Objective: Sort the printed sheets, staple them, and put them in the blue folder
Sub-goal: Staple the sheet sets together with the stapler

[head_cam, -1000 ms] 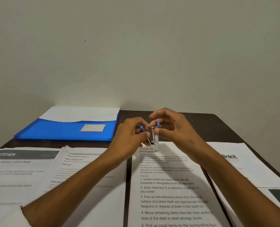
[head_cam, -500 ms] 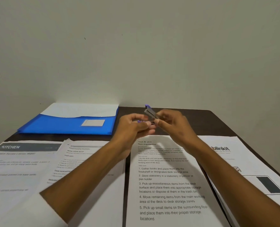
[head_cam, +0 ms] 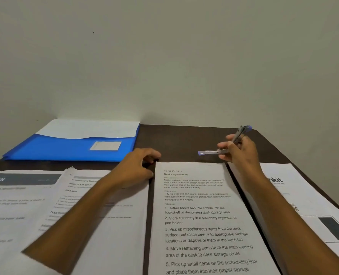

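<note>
Centrally, right hand (head_cam: pixel 238 150) fingers clamped on opened stapler (head_cam: pixel 227 144) above dark table (head_cam: pixel 184 139); left hand (head_cam: pixel 134 168) fingers loosely curled, resting between printed sheets (head_cam: pixel 202 215); blue folder (head_cam: pixel 65 148) far left.

Soft, dim indoor light, faint shadows, motion-blurred left sheets (head_cam: pixel 15 205), wide-angle edge bowing

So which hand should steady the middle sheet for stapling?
Left. The left hand rests empty at the middle sheet's top corner, while the right hand holds the opened stapler.
</note>
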A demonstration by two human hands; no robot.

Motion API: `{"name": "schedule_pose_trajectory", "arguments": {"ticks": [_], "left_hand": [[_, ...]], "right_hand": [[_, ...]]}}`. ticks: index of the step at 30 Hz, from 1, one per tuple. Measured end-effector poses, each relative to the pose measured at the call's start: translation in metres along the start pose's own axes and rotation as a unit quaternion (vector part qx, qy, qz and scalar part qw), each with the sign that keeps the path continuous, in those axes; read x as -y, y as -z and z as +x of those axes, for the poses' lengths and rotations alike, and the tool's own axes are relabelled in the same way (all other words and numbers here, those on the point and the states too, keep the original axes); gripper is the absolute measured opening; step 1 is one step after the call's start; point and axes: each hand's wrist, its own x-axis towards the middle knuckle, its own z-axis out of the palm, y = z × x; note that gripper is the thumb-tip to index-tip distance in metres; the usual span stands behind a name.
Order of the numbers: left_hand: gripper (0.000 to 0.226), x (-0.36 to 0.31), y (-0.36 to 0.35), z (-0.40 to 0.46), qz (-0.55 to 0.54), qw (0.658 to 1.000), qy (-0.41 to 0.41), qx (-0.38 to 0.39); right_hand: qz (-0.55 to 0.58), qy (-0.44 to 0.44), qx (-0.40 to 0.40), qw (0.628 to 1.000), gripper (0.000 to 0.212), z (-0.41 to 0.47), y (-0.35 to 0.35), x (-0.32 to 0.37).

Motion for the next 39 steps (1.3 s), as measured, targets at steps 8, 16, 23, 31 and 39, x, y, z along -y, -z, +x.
{"name": "schedule_pose_trajectory", "arguments": {"ticks": [8,16,23,31,39], "left_hand": [[0.047,0.005,-0.001,0.000,-0.017,0.999,-0.020,0.023],[0.050,0.008,-0.002,0.000,-0.019,0.999,-0.015,0.026],[0.049,0.007,-0.006,-0.002,-0.025,0.999,-0.009,0.023],[0.054,0.009,0.002,0.000,-0.026,0.998,-0.015,0.051],[0.061,0.010,0.002,-0.001,-0.012,0.999,-0.005,0.045]], "right_hand": [[-0.050,-0.044,-0.027,0.997,0.013,-0.001,0.015,0.003],[-0.279,-0.037,0.011,0.960,0.018,-0.005,0.020,0.013],[-0.364,-0.002,0.003,0.931,0.022,-0.005,0.023,0.010],[-0.380,0.005,0.004,0.925,0.022,-0.008,0.016,0.011],[-0.374,0.018,0.007,0.927,0.021,-0.005,0.013,0.006]]}}
